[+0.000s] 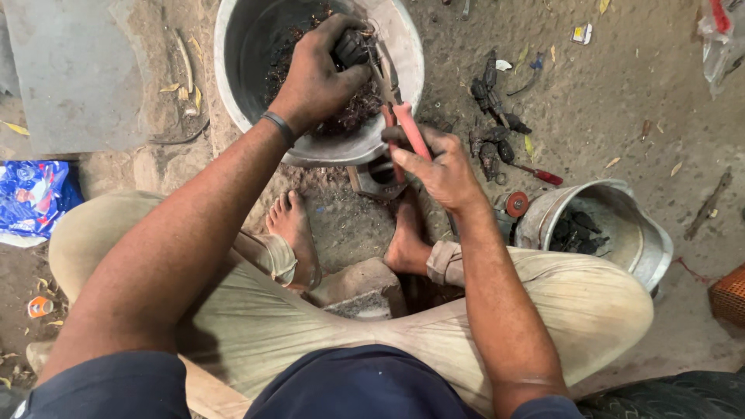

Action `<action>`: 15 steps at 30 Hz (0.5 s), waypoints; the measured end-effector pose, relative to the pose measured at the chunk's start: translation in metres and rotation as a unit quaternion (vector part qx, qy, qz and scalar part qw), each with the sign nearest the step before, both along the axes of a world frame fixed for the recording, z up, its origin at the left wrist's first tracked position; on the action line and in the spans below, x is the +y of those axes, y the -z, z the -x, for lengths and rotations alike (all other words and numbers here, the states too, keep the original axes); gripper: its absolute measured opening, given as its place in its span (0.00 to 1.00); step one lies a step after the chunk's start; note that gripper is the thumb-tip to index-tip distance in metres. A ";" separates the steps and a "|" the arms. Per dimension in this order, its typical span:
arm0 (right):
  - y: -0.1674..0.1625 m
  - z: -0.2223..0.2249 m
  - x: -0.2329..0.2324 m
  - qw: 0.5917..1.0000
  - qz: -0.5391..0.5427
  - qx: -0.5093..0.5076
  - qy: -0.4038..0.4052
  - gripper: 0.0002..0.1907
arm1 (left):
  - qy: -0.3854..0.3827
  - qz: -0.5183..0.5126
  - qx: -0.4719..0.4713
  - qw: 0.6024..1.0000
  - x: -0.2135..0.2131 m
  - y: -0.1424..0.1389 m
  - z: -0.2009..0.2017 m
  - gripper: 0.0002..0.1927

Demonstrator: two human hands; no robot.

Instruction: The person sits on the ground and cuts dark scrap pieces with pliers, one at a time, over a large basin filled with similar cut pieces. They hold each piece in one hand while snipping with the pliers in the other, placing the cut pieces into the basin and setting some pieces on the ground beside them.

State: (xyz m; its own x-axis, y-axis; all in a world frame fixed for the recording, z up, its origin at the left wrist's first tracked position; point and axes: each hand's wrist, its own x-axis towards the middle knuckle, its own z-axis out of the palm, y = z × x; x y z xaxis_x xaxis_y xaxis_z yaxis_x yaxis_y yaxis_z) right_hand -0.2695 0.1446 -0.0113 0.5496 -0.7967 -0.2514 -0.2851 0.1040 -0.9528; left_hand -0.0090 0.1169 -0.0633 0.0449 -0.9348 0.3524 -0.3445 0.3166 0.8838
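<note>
My left hand [318, 74] grips a small dark metal part [351, 48] over a big grey metal bowl [403, 62] that holds dark wire scraps. My right hand [438, 167] is closed on the red handles of pliers [410, 130], whose jaws reach up to the part in my left hand. I sit low with bare feet [293, 229] on the dirt ground, knees spread in beige trousers.
A smaller metal bucket [632, 233] with dark parts stands at right. More dark parts [493, 116] and a red-handled screwdriver [539, 174] lie on the ground beyond it. A stone block [361, 289] sits between my legs, a blue packet [31, 198] at left.
</note>
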 end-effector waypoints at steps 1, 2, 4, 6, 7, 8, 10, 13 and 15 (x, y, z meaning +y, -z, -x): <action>0.001 -0.001 0.000 0.999 0.004 0.034 0.009 0.21 | -0.008 0.001 -0.007 1.000 0.001 -0.001 -0.001 0.23; 0.002 -0.002 0.000 0.998 0.008 0.068 0.018 0.22 | -0.015 0.002 -0.013 1.000 0.002 -0.003 0.000 0.23; 0.003 -0.002 0.000 0.994 0.088 0.062 -0.003 0.22 | -0.029 0.011 -0.028 0.999 0.001 -0.007 0.001 0.23; 0.004 -0.002 0.000 0.989 0.129 0.075 -0.010 0.22 | -0.041 0.025 -0.047 0.998 0.000 -0.011 0.001 0.22; 0.005 -0.001 0.000 0.987 0.129 0.090 -0.006 0.22 | -0.058 0.015 -0.056 0.997 0.000 -0.013 0.002 0.22; 0.006 0.000 0.000 0.986 0.129 0.105 -0.002 0.21 | -0.074 0.005 -0.065 0.995 0.000 -0.014 0.003 0.22; 0.010 -0.001 0.001 0.977 0.171 0.128 0.015 0.21 | -0.096 0.009 -0.094 0.991 0.002 -0.015 0.004 0.23; 0.017 -0.003 0.002 0.962 0.240 0.134 0.012 0.21 | -0.104 0.023 -0.136 0.985 0.006 -0.014 0.006 0.28; 0.020 -0.004 0.003 0.952 0.275 0.134 0.007 0.20 | -0.097 -0.004 -0.141 0.985 0.008 -0.013 0.009 0.30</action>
